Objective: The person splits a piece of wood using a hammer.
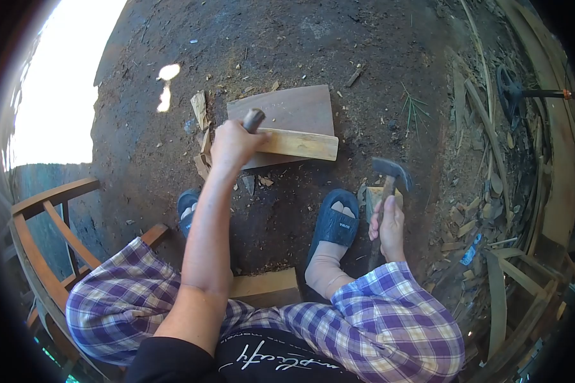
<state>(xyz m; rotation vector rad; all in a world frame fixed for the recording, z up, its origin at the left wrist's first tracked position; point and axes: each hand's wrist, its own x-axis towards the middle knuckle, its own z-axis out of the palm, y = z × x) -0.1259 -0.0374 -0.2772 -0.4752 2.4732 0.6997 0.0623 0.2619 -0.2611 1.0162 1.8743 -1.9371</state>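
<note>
My left hand (233,145) is closed around a short chisel-like tool (254,119), whose dark round handle end sticks up above the fist. Its lower end is hidden. That hand also rests against a pale wooden block (303,145), covering the block's left end. Under the block, a flat brown board (287,105) lies on the ground. On the right, my right hand (388,225) grips the wooden handle of a hammer (393,171). The dark metal head points up and away from me, to the right of the block and apart from it.
Wood scraps (200,110) lie left of the board. Another wood block (374,199) stands behind the hammer, and one more (266,287) lies between my legs. A wooden chair frame (51,236) is at left. Timber offcuts (492,210) and planks line the right. My sandalled feet flank the middle.
</note>
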